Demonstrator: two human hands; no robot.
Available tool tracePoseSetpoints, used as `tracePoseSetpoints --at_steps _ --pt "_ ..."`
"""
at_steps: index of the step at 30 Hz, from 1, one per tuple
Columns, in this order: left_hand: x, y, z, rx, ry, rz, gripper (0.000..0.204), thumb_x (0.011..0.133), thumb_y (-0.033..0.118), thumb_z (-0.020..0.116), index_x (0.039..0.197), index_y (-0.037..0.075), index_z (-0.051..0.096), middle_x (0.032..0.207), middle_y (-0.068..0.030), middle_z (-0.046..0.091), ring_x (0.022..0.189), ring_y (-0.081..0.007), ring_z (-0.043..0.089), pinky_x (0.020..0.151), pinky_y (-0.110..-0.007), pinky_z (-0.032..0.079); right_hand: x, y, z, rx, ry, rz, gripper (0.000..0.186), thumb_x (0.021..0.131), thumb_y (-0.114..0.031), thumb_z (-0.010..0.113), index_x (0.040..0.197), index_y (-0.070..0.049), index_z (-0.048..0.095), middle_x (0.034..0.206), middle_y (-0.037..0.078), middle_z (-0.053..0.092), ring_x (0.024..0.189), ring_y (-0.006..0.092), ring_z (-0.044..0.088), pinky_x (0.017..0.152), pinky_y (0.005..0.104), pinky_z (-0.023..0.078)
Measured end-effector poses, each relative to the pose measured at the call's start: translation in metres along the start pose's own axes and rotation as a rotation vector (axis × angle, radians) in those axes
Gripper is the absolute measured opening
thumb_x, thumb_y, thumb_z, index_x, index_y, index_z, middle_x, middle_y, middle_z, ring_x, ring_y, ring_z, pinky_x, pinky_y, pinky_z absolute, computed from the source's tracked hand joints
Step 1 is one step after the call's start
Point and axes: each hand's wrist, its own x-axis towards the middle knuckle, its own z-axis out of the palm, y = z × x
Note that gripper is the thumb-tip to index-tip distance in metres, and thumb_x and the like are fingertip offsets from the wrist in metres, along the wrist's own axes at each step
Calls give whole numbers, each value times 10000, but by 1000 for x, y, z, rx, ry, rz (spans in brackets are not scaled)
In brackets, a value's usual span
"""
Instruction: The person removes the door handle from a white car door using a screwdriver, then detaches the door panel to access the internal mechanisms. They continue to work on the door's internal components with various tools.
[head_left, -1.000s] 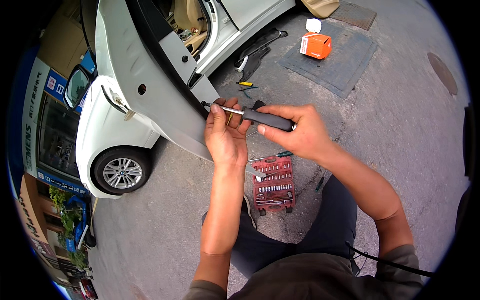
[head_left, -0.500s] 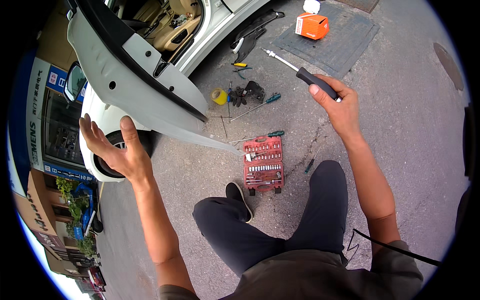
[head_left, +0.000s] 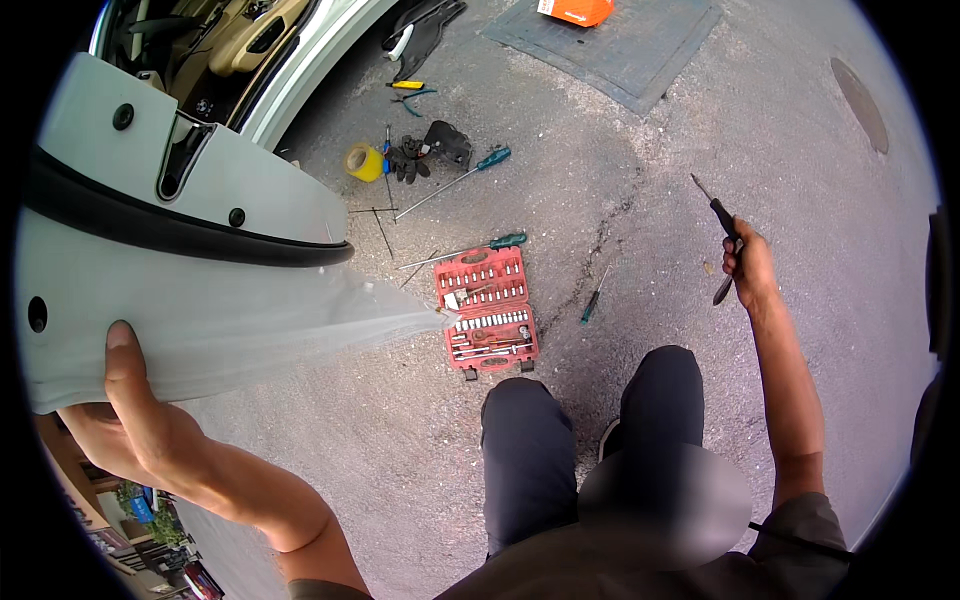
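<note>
At the lower left, my left hand [head_left: 150, 430] is closed round the edge of the white car door [head_left: 200, 325]. Its thumb lies on the door's face; the fingers are partly hidden behind the edge. Out to the right, my right hand [head_left: 752, 268] grips a black-handled screwdriver [head_left: 722, 215] in the air, its shaft slanting up and left. The handle's lower end shows below the fist.
A red socket set case [head_left: 485, 308] lies open on the ground, near several screwdrivers, one with a teal handle [head_left: 494, 158]. Yellow tape [head_left: 364, 162], dark gloves [head_left: 408, 160], pliers [head_left: 411, 102] and an orange box [head_left: 578, 10] lie farther off.
My left hand has gone from raised with fingers apart to holding the door edge. The right hand with the screwdriver has moved right and lower. The view has shifted, and the door looks closer.
</note>
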Motion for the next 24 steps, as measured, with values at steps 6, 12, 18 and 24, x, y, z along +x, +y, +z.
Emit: tracePoseSetpoints --at_steps 6,12,18,24 --pt "-2 1 -9 -95 -159 -166 673 803 188 717 1361 -86 459 1260 -219 594 1092 -289 603 955 -416 491 -49 -121 -24 -215 -106 -37 241 998 -312 519 861 -114 522 665 1 499 530 104 415 510 265 333" --pt "4 22 -27 -12 -464 -352 606 835 142 719 1328 -82 447 1279 -213 561 1105 -286 582 969 -421 472 -117 -176 -75 93 132 372 230 998 -319 513 937 -100 549 681 -4 489 548 115 408 517 280 335" --pt "27 65 -34 154 -690 -421 464 902 199 682 1239 -99 568 1206 -228 631 1040 -335 642 923 -432 510 -156 -229 -189 214 228 437 238 971 -319 545 982 -85 584 707 -23 459 556 104 393 501 258 325" --pt "38 87 -39 596 -774 -556 780 896 379 710 1425 -81 367 1439 -288 397 1326 -412 420 1103 -515 352 -102 -292 -278 166 439 538 246 987 -359 536 933 -120 563 653 -13 492 502 115 431 468 288 344"
